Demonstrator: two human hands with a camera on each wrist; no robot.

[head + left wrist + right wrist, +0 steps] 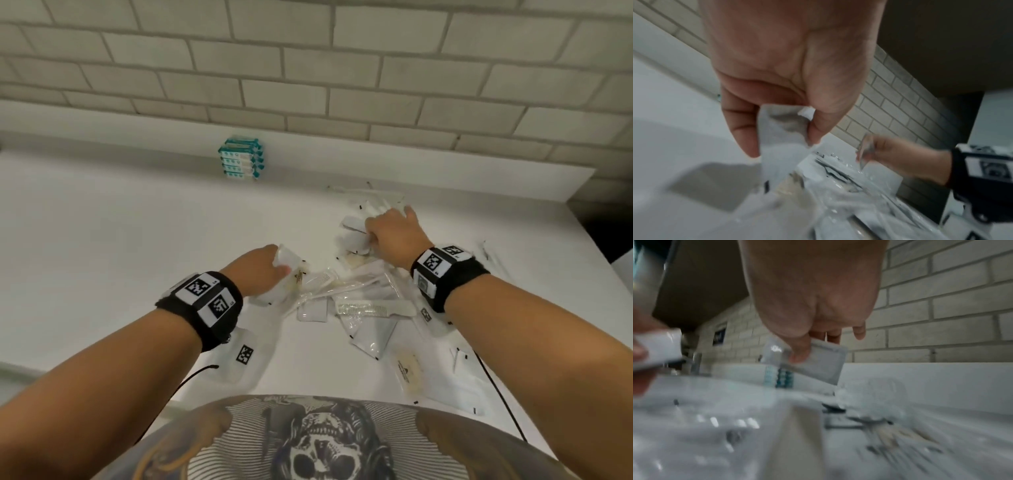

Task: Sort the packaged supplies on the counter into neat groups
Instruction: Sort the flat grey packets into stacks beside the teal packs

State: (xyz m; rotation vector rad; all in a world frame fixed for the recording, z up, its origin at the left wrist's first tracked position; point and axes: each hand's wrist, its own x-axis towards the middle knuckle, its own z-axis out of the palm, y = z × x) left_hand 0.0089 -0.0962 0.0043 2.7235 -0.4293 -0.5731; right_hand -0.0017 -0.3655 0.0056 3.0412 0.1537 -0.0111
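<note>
Both hands are in the loose pile of packets (356, 294) at frame centre on the white surface (137, 240). The left hand (260, 274) pinches a white sachet (777, 138) between thumb and forefinger, at the pile's left edge. The right hand (394, 236), farther up and right, pinches a clear-fronted packet (818, 360). Only the wrist views show these pinches; the head view alone shows the stacked teal packs (241, 161) at upper left, well apart.

Pretty much everything was white on white: white counter (120, 222), clear and white packets (371, 334), a white comb (375, 307). Only real colour was the teal-and-white stack (241, 161) up at 11 o'clock. Wall (308, 68) was pale grey brick. Wristbands (202, 308) were black with black-and-white square code tags, and the shirt (325, 442) had a grey skull print.
</note>
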